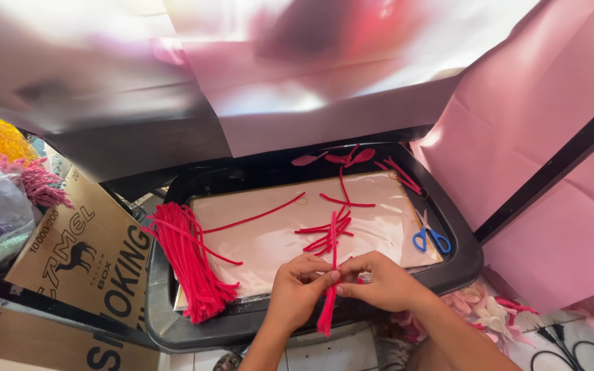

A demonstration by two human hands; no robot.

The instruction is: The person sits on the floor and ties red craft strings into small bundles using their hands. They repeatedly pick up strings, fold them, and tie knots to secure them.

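While pink paper sheets (551, 137) hang over the back and right of the scene, you work at the near edge of a big black tray (462, 264) lined with a clear plastic sheet (269, 237). A cardboard box (87, 257) leans against the tray's left side, with bags of yellow and purple trim beyond it. On the tray's left lies a thick bundle of pink stems (190, 257), running from the far left toward you. Loose pink stems (328, 237) are scattered across the middle, and blue-handled scissors (431, 237) lie near the right rim.

Your left hand (297, 292) and right hand (383, 282) meet over the tray's front lip. Both grips are nearly closed, fingertips pinching the same small cluster of pink stems (330, 292). Its long axis runs almost vertically in view: 1 end points away from you over the plastic, the other hangs down past the tray's rim toward the floor.

My reading is that you are gathering or twisting these stems together at their midpoint. The next move likely calls for a firm pinch with 1 hand while the other turns or adds a stem, keeping the ends aligned.
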